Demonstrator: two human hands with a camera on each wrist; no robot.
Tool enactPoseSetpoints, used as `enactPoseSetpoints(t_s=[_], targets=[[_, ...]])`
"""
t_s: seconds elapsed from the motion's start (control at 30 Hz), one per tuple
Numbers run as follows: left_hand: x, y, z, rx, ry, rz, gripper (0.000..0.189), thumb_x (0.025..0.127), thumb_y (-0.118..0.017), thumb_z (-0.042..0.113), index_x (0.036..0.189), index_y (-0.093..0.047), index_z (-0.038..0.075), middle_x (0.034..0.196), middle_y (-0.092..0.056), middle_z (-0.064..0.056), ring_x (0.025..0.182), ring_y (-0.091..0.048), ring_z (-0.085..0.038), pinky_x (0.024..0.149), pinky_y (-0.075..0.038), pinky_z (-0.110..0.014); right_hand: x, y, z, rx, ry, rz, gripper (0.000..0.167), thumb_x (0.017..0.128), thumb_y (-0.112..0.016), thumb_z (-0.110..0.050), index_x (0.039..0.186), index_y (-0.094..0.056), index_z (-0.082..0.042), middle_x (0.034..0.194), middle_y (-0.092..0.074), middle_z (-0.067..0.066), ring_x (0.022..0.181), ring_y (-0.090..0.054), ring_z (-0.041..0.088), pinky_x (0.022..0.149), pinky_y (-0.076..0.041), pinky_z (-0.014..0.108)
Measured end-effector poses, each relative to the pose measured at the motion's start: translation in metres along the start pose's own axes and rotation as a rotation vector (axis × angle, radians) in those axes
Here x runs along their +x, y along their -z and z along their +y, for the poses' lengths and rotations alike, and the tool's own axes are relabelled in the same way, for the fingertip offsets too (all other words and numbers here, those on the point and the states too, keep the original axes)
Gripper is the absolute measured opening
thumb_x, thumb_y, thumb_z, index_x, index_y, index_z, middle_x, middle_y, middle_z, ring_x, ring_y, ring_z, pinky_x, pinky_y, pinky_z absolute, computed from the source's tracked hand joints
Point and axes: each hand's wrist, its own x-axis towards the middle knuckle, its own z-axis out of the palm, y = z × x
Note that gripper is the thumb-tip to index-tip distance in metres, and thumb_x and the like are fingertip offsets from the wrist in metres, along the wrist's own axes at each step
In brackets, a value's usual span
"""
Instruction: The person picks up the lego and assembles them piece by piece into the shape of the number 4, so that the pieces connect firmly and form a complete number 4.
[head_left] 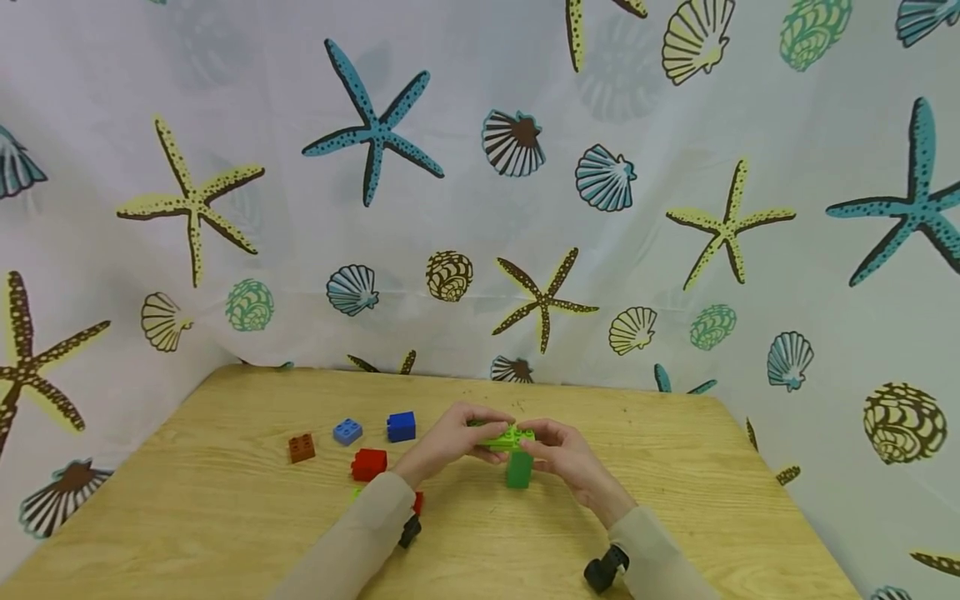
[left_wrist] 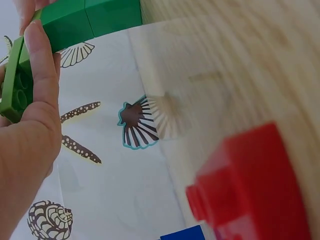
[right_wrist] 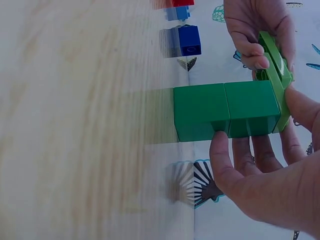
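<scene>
Fingers of the left hand (head_left: 457,432) pinch one end of a lime-green piece (head_left: 513,438); those of the right hand (head_left: 576,460) grasp its other end and two stacked green blocks (head_left: 519,472) beneath, upright on the bench (head_left: 675,500). Whether the studs carry lettering I can't make out from here, nor, behind the fingers, whether the lime part is single or double. The left sleeve (head_left: 367,529) partly hides a lime scrap (head_left: 357,492) and a red bit (head_left: 417,502); beyond it sits a red brick (head_left: 370,465).
</scene>
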Motion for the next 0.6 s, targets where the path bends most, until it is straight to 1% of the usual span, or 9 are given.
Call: enactPoseSetpoints(t_s=[0.17,0.4,0.5,0.6], targets=[[-0.0014,-0.0034,0.0033,-0.016,0.022,0.037,0.038,0.098,-0.06,0.016,0.131,-0.06,-0.004,0.123,-0.063,-0.018,0.087,-0.074,-0.027,0.078,-0.059,-0.037,-0.001,-0.0015,-0.0024,-0.006,-0.002,0.015,0.04,0.095,-0.065,-0.024,0.131,-0.059,-0.006,0.12,-0.061,0.007,0.103,-0.06,0.016,0.096,-0.051,0.046],[-0.0008,-0.0048,0.0078,-0.001,0.076,0.083,0.032,0.097,-0.06,0.011,0.126,-0.064,-0.005,0.115,-0.066,-0.018,0.082,-0.074,-0.026,0.075,-0.059,-0.036,-0.0003,-0.0045,-0.0028,-0.001,-0.006,0.013,0.04,0.096,-0.065,-0.023,0.131,-0.059,-0.006,0.119,-0.061,0.006,0.102,-0.061,0.016,0.096,-0.051,0.046],[0.0013,-0.0048,0.0077,0.0,0.098,0.097,0.031,0.097,-0.061,0.009,0.124,-0.065,-0.004,0.114,-0.066,-0.018,0.08,-0.074,-0.025,0.072,-0.06,-0.035,-0.0002,-0.0049,-0.0026,-0.001,-0.009,0.017,0.04,0.095,-0.065,-0.024,0.13,-0.06,-0.006,0.119,-0.061,0.006,0.101,-0.061,0.016,0.095,-0.051,0.045],[0.0025,-0.0047,0.0077,-0.015,0.105,0.106,0.03,0.096,-0.061,0.008,0.124,-0.065,-0.004,0.114,-0.066,-0.019,0.08,-0.074,-0.026,0.071,-0.06,-0.035,-0.0006,-0.0046,-0.0021,-0.006,-0.009,0.017,0.04,0.095,-0.066,-0.025,0.13,-0.06,-0.006,0.12,-0.061,0.007,0.101,-0.061,0.016,0.094,-0.052,0.044]])
